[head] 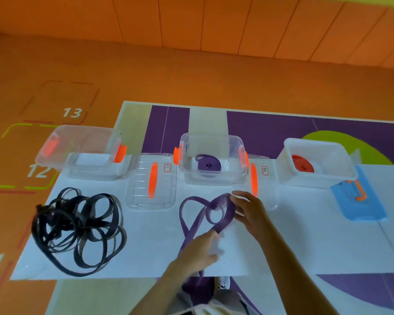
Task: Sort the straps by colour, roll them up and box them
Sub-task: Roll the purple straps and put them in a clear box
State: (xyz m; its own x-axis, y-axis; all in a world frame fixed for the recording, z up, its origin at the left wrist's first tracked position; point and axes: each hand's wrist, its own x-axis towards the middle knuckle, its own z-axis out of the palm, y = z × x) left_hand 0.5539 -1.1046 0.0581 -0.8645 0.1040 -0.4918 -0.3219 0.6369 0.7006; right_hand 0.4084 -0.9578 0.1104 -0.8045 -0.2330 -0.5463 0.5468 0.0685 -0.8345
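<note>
A long purple strap lies looped on the white sheet in front of me. My right hand pinches its coiled end near the middle box. My left hand grips the strap lower down, where it trails toward my lap. A tangle of black straps lies at the left. The middle clear box holds a rolled purple strap. The right white box holds a rolled red strap. The left clear box shows no strap inside.
A clear lid with an orange handle lies between the left and middle boxes. Another clear lid sits right of the middle box. A blue lid lies under the right box's front. The sheet covers a purple and orange floor.
</note>
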